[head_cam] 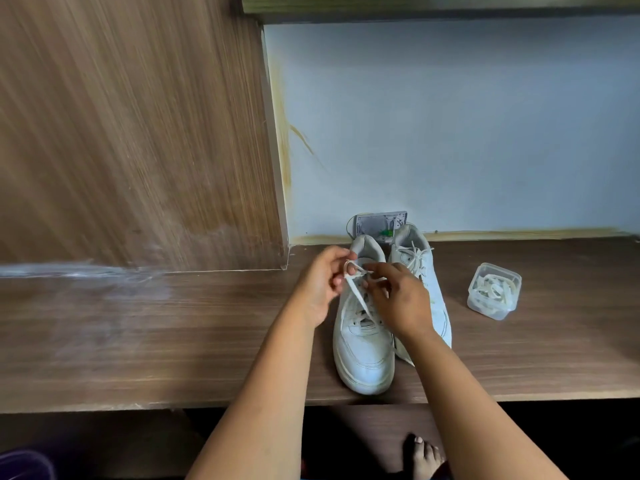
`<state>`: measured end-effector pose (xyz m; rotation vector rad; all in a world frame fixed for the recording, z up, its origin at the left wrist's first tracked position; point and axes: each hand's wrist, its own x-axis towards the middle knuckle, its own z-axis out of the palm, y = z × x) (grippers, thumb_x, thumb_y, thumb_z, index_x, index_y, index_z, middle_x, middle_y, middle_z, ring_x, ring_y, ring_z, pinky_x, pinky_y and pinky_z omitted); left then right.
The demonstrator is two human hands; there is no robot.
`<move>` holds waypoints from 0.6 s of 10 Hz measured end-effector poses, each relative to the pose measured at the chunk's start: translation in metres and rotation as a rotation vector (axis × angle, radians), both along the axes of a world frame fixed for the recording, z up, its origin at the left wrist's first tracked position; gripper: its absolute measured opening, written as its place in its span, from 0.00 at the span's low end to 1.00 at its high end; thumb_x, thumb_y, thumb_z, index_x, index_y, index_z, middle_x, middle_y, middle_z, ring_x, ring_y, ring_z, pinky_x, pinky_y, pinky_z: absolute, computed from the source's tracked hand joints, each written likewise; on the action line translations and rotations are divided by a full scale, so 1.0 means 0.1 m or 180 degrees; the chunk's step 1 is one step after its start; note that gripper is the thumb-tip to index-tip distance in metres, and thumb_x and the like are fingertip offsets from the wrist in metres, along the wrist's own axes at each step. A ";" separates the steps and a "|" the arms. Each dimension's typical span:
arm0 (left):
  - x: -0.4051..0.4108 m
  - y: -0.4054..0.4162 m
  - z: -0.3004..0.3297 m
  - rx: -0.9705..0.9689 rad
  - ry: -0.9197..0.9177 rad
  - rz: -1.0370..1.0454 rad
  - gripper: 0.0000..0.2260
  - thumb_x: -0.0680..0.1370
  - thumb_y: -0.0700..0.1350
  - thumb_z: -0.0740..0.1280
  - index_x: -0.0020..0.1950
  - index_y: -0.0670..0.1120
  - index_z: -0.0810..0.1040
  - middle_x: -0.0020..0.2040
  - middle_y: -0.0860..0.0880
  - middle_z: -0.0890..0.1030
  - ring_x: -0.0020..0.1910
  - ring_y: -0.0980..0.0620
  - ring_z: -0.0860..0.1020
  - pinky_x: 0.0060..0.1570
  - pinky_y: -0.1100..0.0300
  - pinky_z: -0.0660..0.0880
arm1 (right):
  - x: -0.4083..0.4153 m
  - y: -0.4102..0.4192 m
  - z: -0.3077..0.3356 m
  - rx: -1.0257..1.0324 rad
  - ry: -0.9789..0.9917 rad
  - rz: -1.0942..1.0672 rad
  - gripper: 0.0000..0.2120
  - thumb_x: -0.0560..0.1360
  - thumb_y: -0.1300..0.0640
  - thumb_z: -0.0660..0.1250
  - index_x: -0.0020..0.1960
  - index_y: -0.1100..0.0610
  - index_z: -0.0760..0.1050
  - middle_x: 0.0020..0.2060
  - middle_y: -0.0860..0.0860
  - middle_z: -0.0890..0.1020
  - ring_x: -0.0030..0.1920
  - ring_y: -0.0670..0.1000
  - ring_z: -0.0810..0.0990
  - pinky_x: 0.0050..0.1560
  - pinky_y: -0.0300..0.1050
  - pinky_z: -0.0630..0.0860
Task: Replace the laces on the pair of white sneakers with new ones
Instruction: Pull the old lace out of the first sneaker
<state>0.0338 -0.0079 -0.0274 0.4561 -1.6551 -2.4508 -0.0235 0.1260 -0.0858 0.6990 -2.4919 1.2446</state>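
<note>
Two white sneakers stand side by side on the wooden desk point(173, 323), toes toward me. Over the left sneaker point(363, 355), near its tongue, both hands work on its white lace point(358, 299). My left hand point(322, 285) pinches a loop of that lace. My right hand point(401, 299) pinches the lace's other part just to the right and covers the upper eyelets. The right sneaker point(427, 271) is laced, with a bow at its top; my right forearm hides its toe.
A small clear plastic tub point(493, 291) holding coiled white laces sits to the right of the shoes. A wooden panel point(138, 133) rises at the left, a pale wall point(450, 133) behind with a socket plate point(381, 223). A bare foot point(424, 457) shows below the desk edge.
</note>
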 end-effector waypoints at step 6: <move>0.18 -0.35 -0.11 -0.3896 -0.0657 0.0399 0.08 0.72 0.50 0.74 0.49 0.50 0.82 0.44 0.55 0.80 0.44 0.54 0.79 0.41 0.64 0.70 | -0.06 -0.02 -0.05 -0.0158 -0.0235 0.0008 0.07 0.75 0.60 0.68 0.51 0.52 0.81 0.46 0.50 0.81 0.45 0.51 0.80 0.48 0.47 0.77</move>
